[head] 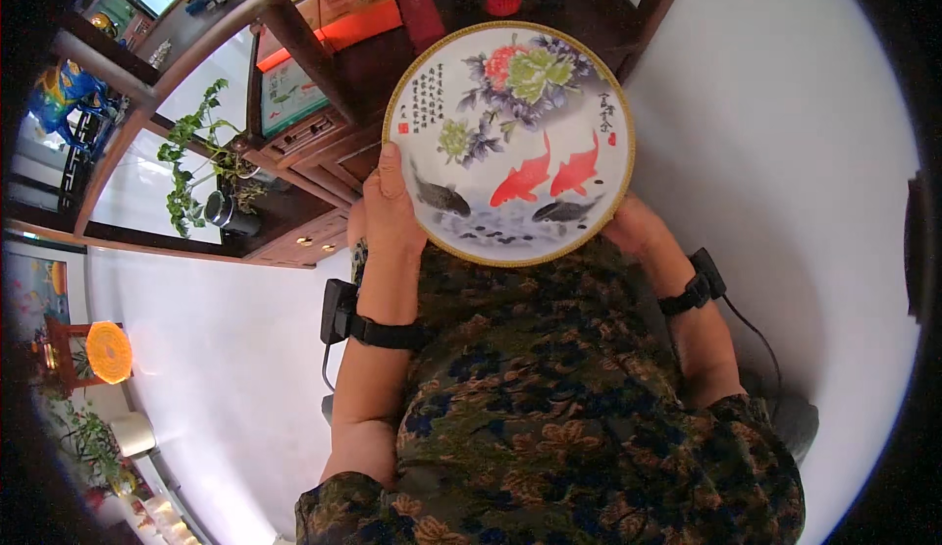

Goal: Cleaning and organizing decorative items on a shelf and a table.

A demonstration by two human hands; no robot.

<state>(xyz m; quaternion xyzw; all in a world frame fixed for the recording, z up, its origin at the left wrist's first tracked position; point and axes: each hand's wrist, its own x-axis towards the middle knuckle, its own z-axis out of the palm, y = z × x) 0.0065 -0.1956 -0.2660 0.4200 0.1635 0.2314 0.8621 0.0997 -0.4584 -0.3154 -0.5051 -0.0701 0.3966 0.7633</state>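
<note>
A round decorative plate (471, 177) with a gold rim is held up in front of my chest, its painted face towards me. Red and dark fish, peonies and some writing decorate it. My left hand (392, 195) grips its lower left edge, the thumb lying on the rim and the fingers hidden behind. At the lower right edge, my right hand (631, 223) supports the plate from behind; most of its fingers are out of sight.
Ahead and to the left stands a dark wooden display cabinet (324, 155). On it are orange boxes (360, 11), a green illustrated box (291, 96), a potted plant (232, 214) and a blue animal figurine (70, 103). A white wall (780, 140) rises on the right.
</note>
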